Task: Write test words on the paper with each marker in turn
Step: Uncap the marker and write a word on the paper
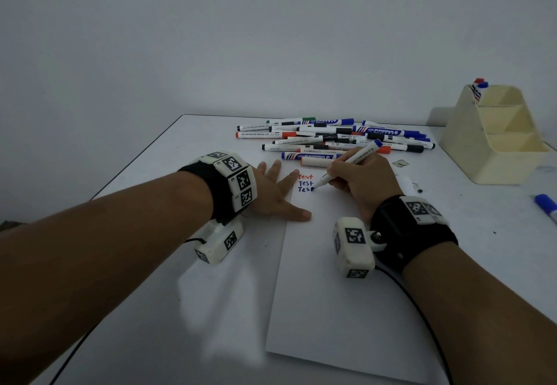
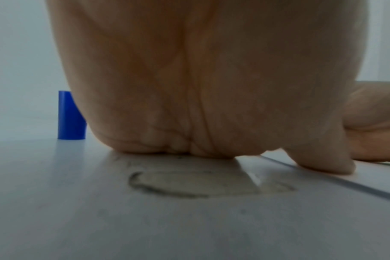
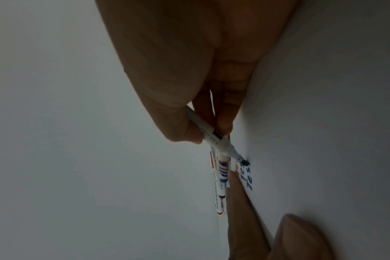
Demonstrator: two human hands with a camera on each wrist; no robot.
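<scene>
Leftmost, the left hand point(image 1: 272, 191) lies flat with fingers spread and straight, its palm on the white table point(image 1: 168, 155) and its thumb and forefinger pressing the left edge of the sheet of paper point(image 1: 331, 279); it holds nothing. Seen from the left wrist, the heel of that hand point(image 2: 200, 88) bears on the tabletop, and a blue marker cap point(image 2: 70, 116) stands upright just beyond it. Toward the centre, three lines are written near the paper's top edge: a red "Test" point(image 1: 305, 176), a blue "Test" below it, and a third blue word point(image 1: 304, 189) that is unfinished. To the right of the words, the right hand point(image 1: 360, 181) grips a blue whiteboard marker point(image 1: 346, 166) in a writing hold, fingers and thumb curled round the barrel; the tip point(image 3: 245, 161) touches the paper at the end of the third word. Behind the hands, a heap of whiteboard markers point(image 1: 334, 137) with black, blue, red and green caps lies on the table beyond the paper. Farther right stands a cream tiered desk organiser point(image 1: 494, 137), with two markers upright in its top compartment. At the right edge, a single blue marker point(image 1: 547, 206) lies apart.
</scene>
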